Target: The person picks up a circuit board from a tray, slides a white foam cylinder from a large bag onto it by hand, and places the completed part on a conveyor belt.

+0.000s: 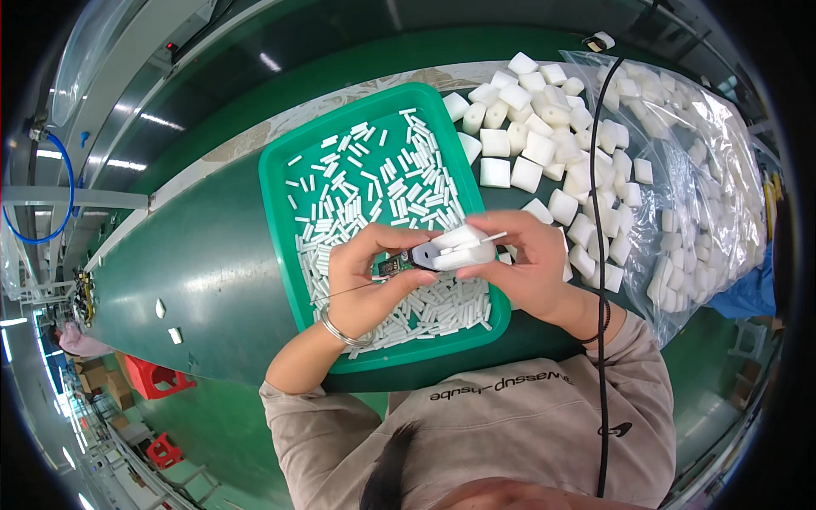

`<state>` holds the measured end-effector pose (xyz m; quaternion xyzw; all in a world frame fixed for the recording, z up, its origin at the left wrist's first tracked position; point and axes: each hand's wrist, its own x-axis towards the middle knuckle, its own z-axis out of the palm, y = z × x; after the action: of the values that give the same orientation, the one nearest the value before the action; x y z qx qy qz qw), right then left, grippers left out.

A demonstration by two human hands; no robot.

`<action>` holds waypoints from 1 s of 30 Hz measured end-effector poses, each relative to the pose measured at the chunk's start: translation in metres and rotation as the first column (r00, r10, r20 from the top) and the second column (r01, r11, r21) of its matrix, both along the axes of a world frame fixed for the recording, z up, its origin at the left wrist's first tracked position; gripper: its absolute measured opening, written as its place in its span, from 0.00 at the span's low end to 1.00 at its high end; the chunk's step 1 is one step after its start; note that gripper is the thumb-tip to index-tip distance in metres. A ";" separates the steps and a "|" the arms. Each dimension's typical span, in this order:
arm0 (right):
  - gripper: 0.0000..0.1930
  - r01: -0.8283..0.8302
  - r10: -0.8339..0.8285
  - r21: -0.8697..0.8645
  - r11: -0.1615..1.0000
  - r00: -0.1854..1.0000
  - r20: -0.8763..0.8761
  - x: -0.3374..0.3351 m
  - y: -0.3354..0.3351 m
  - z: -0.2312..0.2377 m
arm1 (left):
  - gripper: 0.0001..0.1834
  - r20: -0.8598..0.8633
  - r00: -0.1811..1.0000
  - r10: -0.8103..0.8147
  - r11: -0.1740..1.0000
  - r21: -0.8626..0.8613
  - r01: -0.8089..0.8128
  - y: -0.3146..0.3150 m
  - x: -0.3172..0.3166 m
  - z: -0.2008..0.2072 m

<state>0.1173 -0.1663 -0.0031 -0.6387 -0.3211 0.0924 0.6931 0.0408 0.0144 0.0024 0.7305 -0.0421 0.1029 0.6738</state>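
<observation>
My left hand [355, 280] is closed around a small dark-ended device [422, 256] with a strip of green circuit board showing. A thin wire sticks out to the left beneath that hand. My right hand [534, 265] pinches a white foam piece [466, 257] between thumb and fingers. The foam is split along its length and touches the device's dark end. A thin white stick [491, 240] lies across the foam's slit. Both hands meet above a green tray [274, 217] that holds a loose layer of short white tubes [344, 189].
White foam pieces [539, 148] lie heaped right of the tray, some inside a clear plastic bag [722, 161]. A black cable [598, 183] hangs down across the right side. Two small white pieces [175, 336] lie on the green table [217, 280]. A red stool [155, 378] stands on the floor.
</observation>
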 end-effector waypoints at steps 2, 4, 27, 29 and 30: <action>0.15 0.038 -0.039 0.043 0.998 0.999 0.027 0.002 0.001 0.007 | 0.17 -0.082 0.996 -0.028 0.997 -0.071 0.022 0.002 0.001 -0.001; 0.17 0.086 -0.038 -0.119 0.989 0.932 0.362 0.006 -0.003 0.011 | 0.17 -0.109 0.992 -0.065 0.993 -0.101 0.054 0.004 0.003 -0.003; 0.24 -0.126 0.123 -0.006 0.992 0.977 -0.175 0.010 0.005 -0.011 | 0.18 -0.073 0.996 0.049 0.941 0.338 -0.021 0.006 0.004 0.016; 0.31 -0.081 0.081 0.010 0.997 0.982 -0.170 0.006 0.010 -0.013 | 0.17 0.008 0.999 0.031 0.913 0.407 -0.032 0.014 0.007 0.016; 0.33 -0.028 0.030 0.012 1.000 0.986 -0.165 0.004 0.012 -0.016 | 0.17 0.017 0.998 0.054 0.908 0.416 -0.056 0.021 0.011 0.013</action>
<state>0.1210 -0.1548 -0.0194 -0.6208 -0.2722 0.1537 0.7189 0.0517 0.0355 0.0149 0.8579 -0.0444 0.1123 0.4994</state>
